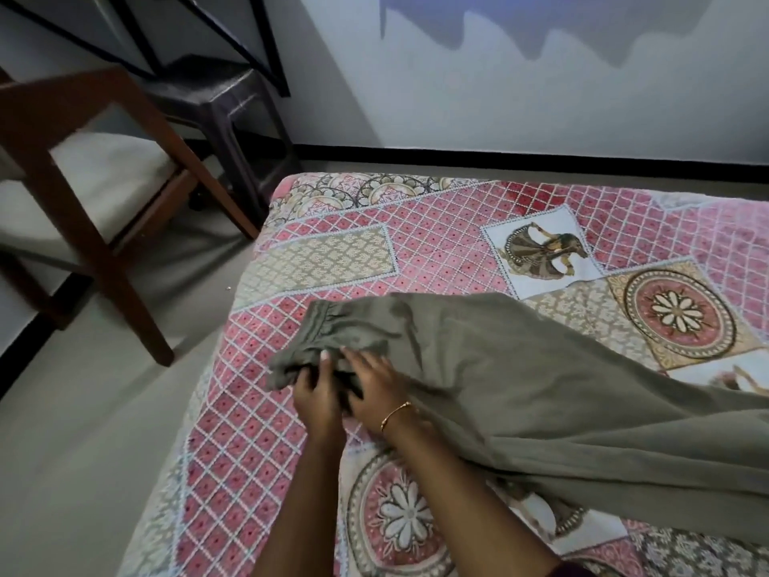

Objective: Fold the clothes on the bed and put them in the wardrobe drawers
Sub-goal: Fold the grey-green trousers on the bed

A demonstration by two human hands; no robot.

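1. A bed [333, 251] with a pink patterned bedsheet is filling the right and lower view; grey floor is showing to its left.
2. A wooden chair [83, 168] and a dark plastic stool [224, 106] are standing on the floor near the bed's far corner, by a white wall.
3. An olive-green garment [520, 376] is lying across the bed, trailing off to the right.
4. The left hand [314, 395] is gripping the garment's bunched waistband end; the right hand [374, 378], wearing a thin bangle [393, 415], is pressing on the cloth just beside it, fingers spread.
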